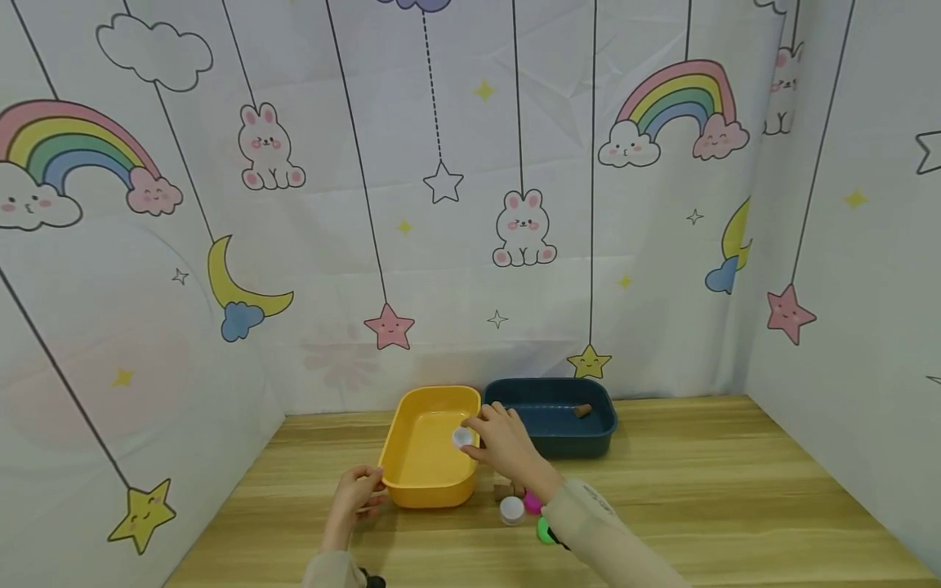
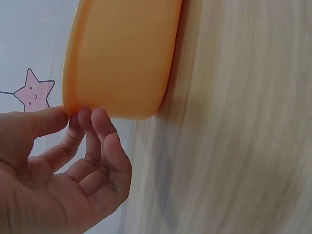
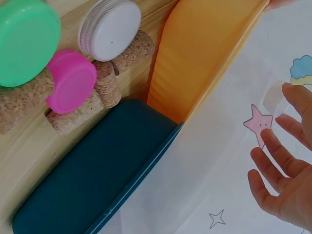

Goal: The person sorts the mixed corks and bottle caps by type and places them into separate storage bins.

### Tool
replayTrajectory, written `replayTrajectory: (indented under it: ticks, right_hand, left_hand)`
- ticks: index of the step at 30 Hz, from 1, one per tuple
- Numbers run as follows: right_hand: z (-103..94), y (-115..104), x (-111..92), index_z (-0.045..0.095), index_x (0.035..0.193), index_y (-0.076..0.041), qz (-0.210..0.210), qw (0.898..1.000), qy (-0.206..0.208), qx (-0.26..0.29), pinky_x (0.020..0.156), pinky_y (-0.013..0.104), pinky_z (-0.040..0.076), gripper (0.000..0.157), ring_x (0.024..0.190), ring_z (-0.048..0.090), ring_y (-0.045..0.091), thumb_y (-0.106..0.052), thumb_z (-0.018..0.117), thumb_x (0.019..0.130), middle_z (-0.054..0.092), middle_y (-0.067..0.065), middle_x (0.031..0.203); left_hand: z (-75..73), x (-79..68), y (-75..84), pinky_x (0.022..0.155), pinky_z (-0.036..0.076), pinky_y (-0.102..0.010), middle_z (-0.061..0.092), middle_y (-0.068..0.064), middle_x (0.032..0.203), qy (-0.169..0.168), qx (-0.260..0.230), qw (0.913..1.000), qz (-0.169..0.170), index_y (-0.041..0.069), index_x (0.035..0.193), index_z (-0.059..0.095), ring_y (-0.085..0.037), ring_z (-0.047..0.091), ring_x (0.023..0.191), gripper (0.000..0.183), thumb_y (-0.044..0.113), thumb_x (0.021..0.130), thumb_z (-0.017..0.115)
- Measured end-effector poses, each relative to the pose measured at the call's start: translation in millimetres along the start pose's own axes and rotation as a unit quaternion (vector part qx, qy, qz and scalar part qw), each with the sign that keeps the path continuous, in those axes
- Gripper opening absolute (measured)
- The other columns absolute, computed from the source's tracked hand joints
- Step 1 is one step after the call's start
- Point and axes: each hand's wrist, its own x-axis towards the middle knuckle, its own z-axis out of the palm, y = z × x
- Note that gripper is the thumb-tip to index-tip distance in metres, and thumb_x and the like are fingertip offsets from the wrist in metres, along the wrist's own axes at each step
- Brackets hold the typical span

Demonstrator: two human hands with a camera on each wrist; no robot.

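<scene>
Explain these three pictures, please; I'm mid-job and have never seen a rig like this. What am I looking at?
There's no machine here: just a person's two bare hands. The wide picture comes from a camera worn on the head; the two close-ups come from cameras on the wrists.

The left hand pinches the rim of the yellow tray. The right hand holds a pale round cap, seemingly above that tray.

Beside it, the dark blue tray contains one brown cork. On the wooden table lie a white lid, a magenta lid, a green lid and loose corks.
</scene>
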Motion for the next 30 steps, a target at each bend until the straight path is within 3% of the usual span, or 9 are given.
replayTrajectory:
  ticks: [12,30]
  right_hand:
    - [1.3,-5.7,6.5,0.063,0.103,-0.023,-0.009,1.0,0.002,-0.028,0.06,0.02,0.024,0.032,0.076,0.039,0.013,-0.042,0.065,0.077,0.052,-0.003,0.083]
    - [2.6,-8.8,13.3,0.064,0.103,-0.023,-0.008,1.0,0.001,-0.022,0.061,0.021,0.024,0.032,0.077,0.039,0.013,-0.042,0.064,0.078,0.052,-0.003,0.083]
  left_hand:
    - [1.0,1.0,-1.2,0.05,0.045,-0.027,0.06,-0.003,0.073,0.0,-0.008,1.0,-0.002,0.001,0.09,0.051,-0.012,0.061,0.058,0.018,0.017,0.093,0.045]
    - [0.0,2.0,-0.7,0.051,0.045,-0.027,0.061,-0.003,0.074,-0.001,0.0,1.0,-0.005,0.0,0.092,0.051,-0.012,0.061,0.059,0.018,0.017,0.092,0.045]
